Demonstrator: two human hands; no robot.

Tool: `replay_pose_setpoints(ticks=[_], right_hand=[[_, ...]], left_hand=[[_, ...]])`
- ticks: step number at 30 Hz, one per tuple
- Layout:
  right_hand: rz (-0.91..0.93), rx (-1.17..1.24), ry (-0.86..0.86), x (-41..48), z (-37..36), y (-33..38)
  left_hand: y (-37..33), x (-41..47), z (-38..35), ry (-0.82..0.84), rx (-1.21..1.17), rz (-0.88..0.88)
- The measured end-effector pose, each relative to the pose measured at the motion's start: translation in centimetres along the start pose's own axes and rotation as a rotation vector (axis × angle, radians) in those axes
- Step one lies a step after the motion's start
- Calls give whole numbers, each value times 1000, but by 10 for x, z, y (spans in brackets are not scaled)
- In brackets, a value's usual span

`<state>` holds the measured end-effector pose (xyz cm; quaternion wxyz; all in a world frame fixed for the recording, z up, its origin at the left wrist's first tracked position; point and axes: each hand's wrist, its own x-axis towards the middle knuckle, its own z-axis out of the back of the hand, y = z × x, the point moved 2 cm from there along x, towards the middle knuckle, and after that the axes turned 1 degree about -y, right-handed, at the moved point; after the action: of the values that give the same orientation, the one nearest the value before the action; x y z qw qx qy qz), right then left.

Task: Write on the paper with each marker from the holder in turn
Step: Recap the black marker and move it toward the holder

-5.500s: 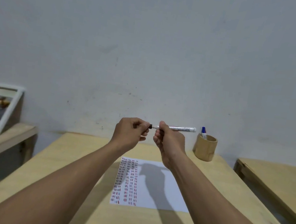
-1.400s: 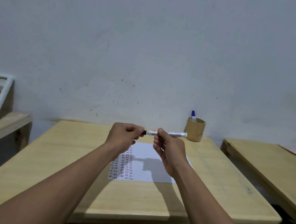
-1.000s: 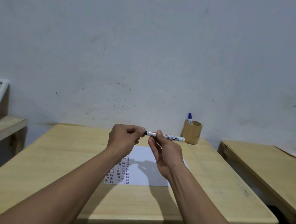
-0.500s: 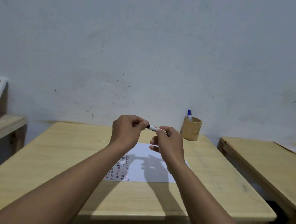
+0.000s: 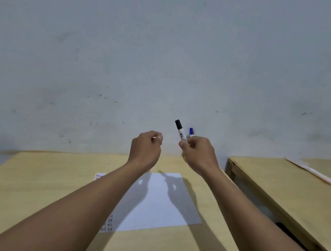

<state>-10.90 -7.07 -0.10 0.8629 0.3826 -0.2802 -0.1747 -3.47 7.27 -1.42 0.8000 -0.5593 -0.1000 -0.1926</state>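
The marker [image 5: 180, 132] is a slim white barrel with dark printed lettering along its side and a black cap on its upper end. It stands nearly upright, leaning slightly left at the top, raised in the air in front of the grey wall [image 5: 168, 54] and above the far part of the table [image 5: 32, 183]. Its lower end disappears into the right hand [image 5: 197, 153], whose fingers are curled closed around it, the thumb tip pressing near the barrel. Just to the right of it, the blue cap of a second marker [image 5: 191, 132] pokes up behind the same hand's knuckles; what it stands in is hidden by the hand.

The left hand [image 5: 145, 146] hovers beside the right one, apart from the marker, its fingers curled loosely in with thumb and forefinger close together; it holds nothing that can be seen.

Below both hands, a white sheet of paper [image 5: 162, 204] lies flat on the pale wooden table, shadows of the hands falling across it. Rows of small red and dark marks show along its left edge, mostly covered by the left forearm. A second wooden table [image 5: 286, 189] stands to the right, with a pale, blurred stick-like object [image 5: 313, 171] on it.
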Motion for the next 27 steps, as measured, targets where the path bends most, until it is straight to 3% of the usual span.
replay_pose_setpoints(ticks=[12, 17, 27], right_hand=[[-47, 69, -182, 128, 35, -56], [-11, 86, -183, 163, 21, -73], [-130, -82, -40, 181, -9, -117]], left_hand=[[34, 69, -148, 289, 153, 33], [44, 90, -187, 213, 207, 53], [73, 103, -220, 186, 43, 109]])
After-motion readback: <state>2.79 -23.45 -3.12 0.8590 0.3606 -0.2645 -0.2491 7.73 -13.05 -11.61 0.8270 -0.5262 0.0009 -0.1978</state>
